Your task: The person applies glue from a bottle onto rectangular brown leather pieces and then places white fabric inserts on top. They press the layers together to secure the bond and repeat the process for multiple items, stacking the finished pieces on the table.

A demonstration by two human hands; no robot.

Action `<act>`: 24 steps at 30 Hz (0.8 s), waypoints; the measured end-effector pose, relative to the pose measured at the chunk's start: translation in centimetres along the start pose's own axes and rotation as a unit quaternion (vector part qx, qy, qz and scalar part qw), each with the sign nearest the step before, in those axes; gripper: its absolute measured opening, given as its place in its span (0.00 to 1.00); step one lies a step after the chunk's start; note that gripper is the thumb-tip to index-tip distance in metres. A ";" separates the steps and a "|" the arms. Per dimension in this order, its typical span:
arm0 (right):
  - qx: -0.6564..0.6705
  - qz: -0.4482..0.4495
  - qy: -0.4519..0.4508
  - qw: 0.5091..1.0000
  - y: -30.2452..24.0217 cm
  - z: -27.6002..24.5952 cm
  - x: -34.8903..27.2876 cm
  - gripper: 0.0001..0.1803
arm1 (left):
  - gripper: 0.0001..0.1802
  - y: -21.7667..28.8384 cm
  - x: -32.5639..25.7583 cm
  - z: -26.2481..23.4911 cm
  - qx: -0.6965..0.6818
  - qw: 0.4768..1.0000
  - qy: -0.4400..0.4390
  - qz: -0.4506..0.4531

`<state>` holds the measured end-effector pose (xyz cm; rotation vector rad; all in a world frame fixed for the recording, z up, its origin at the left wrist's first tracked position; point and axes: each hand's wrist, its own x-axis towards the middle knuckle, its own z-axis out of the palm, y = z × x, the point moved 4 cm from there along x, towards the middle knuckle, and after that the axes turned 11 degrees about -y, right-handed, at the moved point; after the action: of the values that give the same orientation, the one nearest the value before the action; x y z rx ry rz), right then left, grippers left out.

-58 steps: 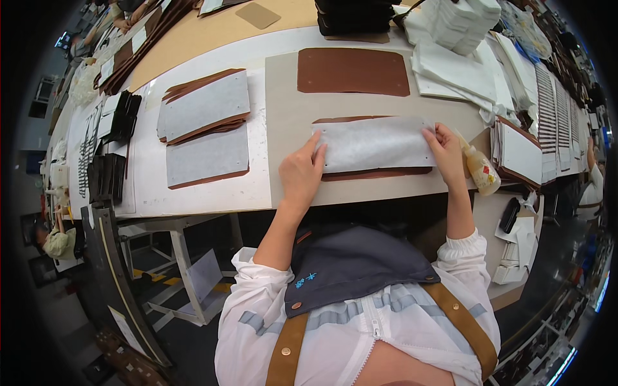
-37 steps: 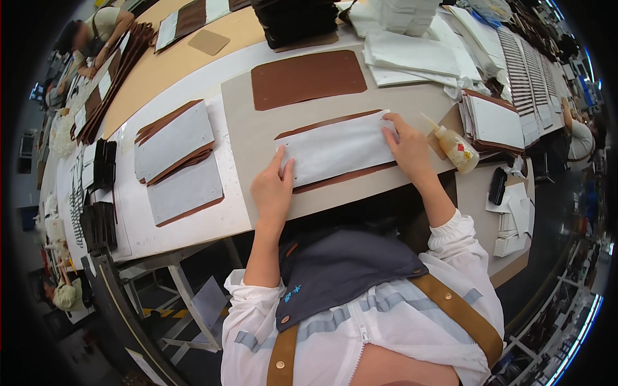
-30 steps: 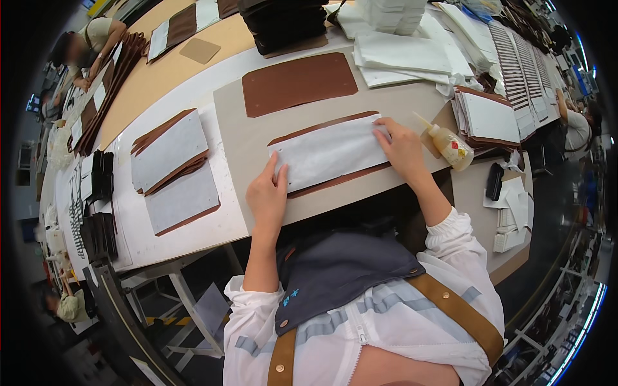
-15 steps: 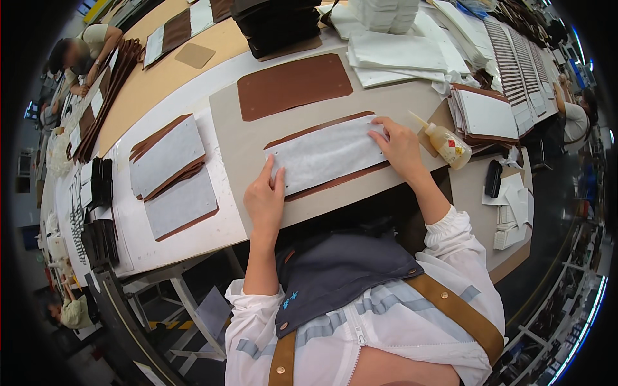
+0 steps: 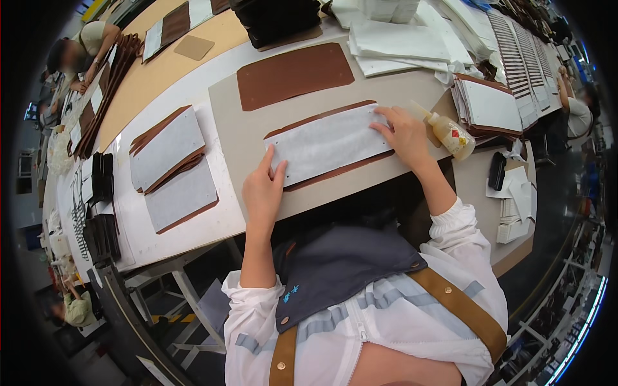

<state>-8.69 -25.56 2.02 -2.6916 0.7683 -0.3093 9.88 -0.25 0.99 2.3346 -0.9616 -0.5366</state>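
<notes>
Lining-press step: the left hand (image 5: 261, 193) and right hand (image 5: 404, 132), both open and flat, hold the ends of the white rectangular fabric sheet (image 5: 328, 143) spanning between them on the brown leather panel (image 5: 335, 172); next, judged, smoothing inward keeps edges aligned.

Long white counter (image 5: 193, 231) runs diagonally across the view, with a grey board (image 5: 232, 138) laid on it and a tan wooden section (image 5: 151, 71) at the far side. White metal legs and cross braces (image 5: 183, 293) show under the counter. Dark floor (image 5: 161, 360) below, with a yellow-black striped marking (image 5: 168, 318). Other people sit at the far left end (image 5: 84, 48) and far right (image 5: 579, 112). Metal racking (image 5: 566, 302) lower right, a blue-lit strip (image 5: 582, 334) at the rim. Bright even indoor light.
</notes>
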 end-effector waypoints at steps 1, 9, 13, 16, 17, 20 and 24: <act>-0.011 -0.014 0.010 1.000 0.0 0.0 0.0 0.17 | 0.24 0.0 0.0 0.0 0.006 1.000 -0.003 -0.001; -0.049 -0.077 0.058 0.994 0.4 0.2 -0.1 0.17 | 0.26 -0.2 -0.1 -0.1 0.034 0.999 -0.006 -0.002; -0.046 -0.085 0.062 0.993 0.7 0.2 -0.2 0.16 | 0.29 0.5 -0.2 -1.0 0.047 0.999 -0.005 -0.006; -0.039 -0.091 0.065 0.993 0.8 0.2 -0.2 0.16 | 0.28 1.3 -0.2 -1.1 0.077 0.991 0.080 0.073; -0.038 -0.092 0.063 0.993 0.8 0.2 -0.2 0.17 | 0.28 2.5 0.0 -0.5 0.090 0.983 0.098 0.124; -0.029 -0.096 0.060 0.993 1.0 0.5 0.0 0.17 | 0.26 7.1 0.2 3.2 0.054 0.964 0.029 0.259; -0.007 -0.114 0.072 0.991 1.0 0.2 0.1 0.16 | 0.32 11.2 0.2 8.9 0.118 0.925 -0.053 0.358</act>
<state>-9.08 -26.39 1.50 -2.7968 0.5003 -0.5608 -0.52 -10.02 1.15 1.9440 -1.8954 -0.2496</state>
